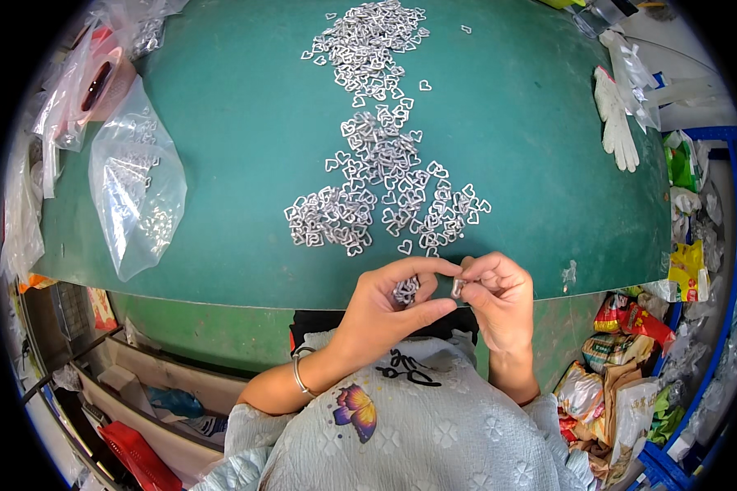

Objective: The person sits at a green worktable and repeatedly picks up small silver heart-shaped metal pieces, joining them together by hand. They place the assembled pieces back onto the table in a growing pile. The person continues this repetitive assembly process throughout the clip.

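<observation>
Just over the near edge of the green table, my two hands are close together. My left hand is curled around a small clump of metal hearts in its palm, its thumb and forefinger reaching to the right. My right hand pinches a small silvery metal piece, probably one more heart, seen edge-on between the fingertips of both hands. Beyond them lie loose piles of heart-shaped metal rings: a near-left pile, a middle pile and a large far pile.
A clear plastic bag with several hearts inside lies on the table's left. Behind it stands a pink basket. A white glove rests at the right edge. Filled plastic packages crowd the floor at right; a drawer-like bin stands at lower left.
</observation>
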Motion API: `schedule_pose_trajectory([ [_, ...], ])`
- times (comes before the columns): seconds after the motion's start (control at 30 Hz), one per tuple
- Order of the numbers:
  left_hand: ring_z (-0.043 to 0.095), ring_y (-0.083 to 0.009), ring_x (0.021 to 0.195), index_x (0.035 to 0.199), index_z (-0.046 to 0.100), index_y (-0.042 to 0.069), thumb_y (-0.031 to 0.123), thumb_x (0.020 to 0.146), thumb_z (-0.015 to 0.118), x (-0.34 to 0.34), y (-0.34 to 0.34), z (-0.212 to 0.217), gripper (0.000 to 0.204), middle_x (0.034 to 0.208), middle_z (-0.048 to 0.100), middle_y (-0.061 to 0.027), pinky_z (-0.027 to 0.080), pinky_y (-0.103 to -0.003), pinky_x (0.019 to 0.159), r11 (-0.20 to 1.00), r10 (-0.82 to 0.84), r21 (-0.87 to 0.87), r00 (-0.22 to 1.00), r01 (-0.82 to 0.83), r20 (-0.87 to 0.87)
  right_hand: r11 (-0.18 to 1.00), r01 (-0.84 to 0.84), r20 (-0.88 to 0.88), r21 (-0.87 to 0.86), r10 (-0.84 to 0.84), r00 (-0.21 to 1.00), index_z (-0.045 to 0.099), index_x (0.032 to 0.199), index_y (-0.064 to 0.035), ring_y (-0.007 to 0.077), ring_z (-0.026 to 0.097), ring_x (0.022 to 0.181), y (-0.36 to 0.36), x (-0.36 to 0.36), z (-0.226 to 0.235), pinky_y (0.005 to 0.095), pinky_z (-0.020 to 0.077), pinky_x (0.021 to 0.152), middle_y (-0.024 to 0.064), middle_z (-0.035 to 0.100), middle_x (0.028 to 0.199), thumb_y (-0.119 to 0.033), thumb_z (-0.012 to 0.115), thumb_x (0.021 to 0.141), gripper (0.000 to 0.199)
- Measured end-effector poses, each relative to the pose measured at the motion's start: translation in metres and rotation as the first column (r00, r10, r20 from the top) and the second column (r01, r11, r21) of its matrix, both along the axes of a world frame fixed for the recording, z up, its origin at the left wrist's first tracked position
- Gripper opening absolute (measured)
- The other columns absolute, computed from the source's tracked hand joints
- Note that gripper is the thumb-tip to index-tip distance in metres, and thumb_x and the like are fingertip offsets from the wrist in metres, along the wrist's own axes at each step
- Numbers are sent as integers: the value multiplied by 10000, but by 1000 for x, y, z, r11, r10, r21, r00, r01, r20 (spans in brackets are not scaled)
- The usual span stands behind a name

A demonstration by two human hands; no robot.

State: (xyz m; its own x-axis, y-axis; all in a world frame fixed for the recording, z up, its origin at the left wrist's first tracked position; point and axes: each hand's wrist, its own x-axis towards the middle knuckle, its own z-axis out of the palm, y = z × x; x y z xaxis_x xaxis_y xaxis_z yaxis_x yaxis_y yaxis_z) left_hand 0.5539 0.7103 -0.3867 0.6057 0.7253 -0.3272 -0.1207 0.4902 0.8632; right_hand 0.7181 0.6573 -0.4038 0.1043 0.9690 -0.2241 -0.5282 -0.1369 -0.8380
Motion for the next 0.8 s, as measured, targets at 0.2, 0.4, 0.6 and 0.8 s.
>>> schedule_pose_trajectory([
  [0.2,358,-25,626,947,651,19,21,739,677,-1,0,-1,210,686,394,49,272,-178,532,992,13,129,999,-9,-29,992,-69,-5,106,70,998,568,876,46,149,588,761,2,0,4,240,471,687,102,599,807,120,603,755,146],
  [0.4,347,-25,616,926,656,9,25,742,680,-2,0,-2,187,687,397,49,270,-180,532,997,29,73,1000,-29,-9,995,-57,119,76,48,992,571,890,59,152,580,754,1,-3,13,252,470,680,110,595,818,146,609,727,189],
  [0.6,343,-25,615,912,654,-6,15,743,677,-1,0,-1,171,686,391,52,273,-179,537,999,30,11,999,-31,30,994,-58,221,96,36,975,587,881,70,168,567,771,0,-4,18,259,451,668,124,598,833,154,612,715,187],
  [0.8,340,-26,616,916,656,-4,14,743,677,-1,-1,0,175,682,388,53,277,-180,547,999,30,-39,998,-28,59,981,-58,310,184,-2,951,596,882,69,155,517,743,1,-5,17,266,415,644,119,605,832,141,629,702,197],
])
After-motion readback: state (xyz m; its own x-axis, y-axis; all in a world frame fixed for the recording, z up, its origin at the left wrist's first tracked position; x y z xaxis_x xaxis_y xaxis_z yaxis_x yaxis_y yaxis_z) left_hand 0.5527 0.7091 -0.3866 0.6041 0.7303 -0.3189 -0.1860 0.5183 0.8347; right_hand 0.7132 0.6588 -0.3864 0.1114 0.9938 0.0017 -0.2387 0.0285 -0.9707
